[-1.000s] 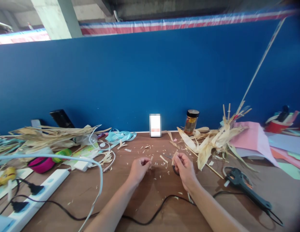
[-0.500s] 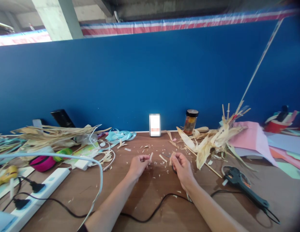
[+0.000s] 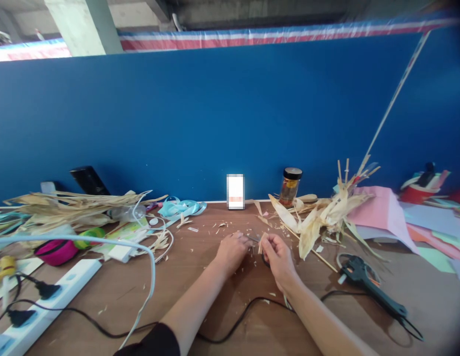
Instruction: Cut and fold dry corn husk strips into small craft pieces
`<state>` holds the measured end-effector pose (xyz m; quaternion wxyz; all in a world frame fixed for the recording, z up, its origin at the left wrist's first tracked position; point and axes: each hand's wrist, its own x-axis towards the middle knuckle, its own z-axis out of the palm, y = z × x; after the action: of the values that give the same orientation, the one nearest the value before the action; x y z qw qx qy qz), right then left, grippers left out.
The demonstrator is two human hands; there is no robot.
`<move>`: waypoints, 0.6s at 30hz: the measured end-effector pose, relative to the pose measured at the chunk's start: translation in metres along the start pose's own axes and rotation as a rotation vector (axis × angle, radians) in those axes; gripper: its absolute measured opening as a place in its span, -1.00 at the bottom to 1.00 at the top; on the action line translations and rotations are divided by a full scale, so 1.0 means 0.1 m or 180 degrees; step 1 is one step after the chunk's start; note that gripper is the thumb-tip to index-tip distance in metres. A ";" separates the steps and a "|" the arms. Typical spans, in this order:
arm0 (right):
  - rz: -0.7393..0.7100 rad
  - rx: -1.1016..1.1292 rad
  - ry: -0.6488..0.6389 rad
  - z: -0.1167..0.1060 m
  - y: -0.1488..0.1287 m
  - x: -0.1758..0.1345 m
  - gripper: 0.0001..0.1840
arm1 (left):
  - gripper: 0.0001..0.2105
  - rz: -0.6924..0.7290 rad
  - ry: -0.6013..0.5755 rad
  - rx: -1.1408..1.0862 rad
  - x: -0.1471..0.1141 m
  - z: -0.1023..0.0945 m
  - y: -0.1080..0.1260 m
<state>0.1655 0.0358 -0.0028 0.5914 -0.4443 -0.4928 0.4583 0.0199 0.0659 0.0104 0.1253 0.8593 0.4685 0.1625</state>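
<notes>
My right hand [image 3: 278,254] pinches a short pale strip of dried corn husk [image 3: 262,243] between thumb and fingers. Below that hand shows a dark loop [image 3: 266,260], and a thin grey metal piece [image 3: 253,238] lies by its fingertips; they look like parts of scissors. My left hand [image 3: 233,249] is low over the tabletop, back upward, just left of the right hand. Its fingers bend down among small husk scraps [image 3: 220,225], and what they hold, if anything, is hidden.
A black glue gun [image 3: 371,284] lies at right with its cable crossing the table [image 3: 200,306]. Corn husks [image 3: 319,222] and coloured paper [image 3: 378,212] lie behind it. A lidded jar [image 3: 290,187] stands by the blue partition. At left are a power strip [image 3: 55,296] and a white cable [image 3: 153,277].
My left hand, which held a small husk piece up, has moved right and down to the tabletop beside the right hand. The right hand keeps its husk strip in nearly the same place.
</notes>
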 end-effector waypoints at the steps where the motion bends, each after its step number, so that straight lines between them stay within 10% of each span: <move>1: 0.0001 0.0009 -0.0003 0.00 0.00 0.00 -0.73 | -0.84 -0.0088 0.0014 -0.0097 0.02 0.03 0.00; 9: 0.0038 0.0019 -0.0029 -0.01 -0.02 0.00 -0.72 | -0.85 -0.1007 0.0589 -0.1328 -0.04 0.07 -0.04; 18: -0.0121 -0.0276 -0.0125 0.02 0.00 -0.03 -0.79 | -0.82 -0.1872 0.0352 -0.3908 -0.35 -0.03 0.08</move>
<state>0.1629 0.0333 -0.0026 0.5704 -0.4510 -0.5321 0.4338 0.0064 0.0323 0.0106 0.6048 0.4599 0.5112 0.4017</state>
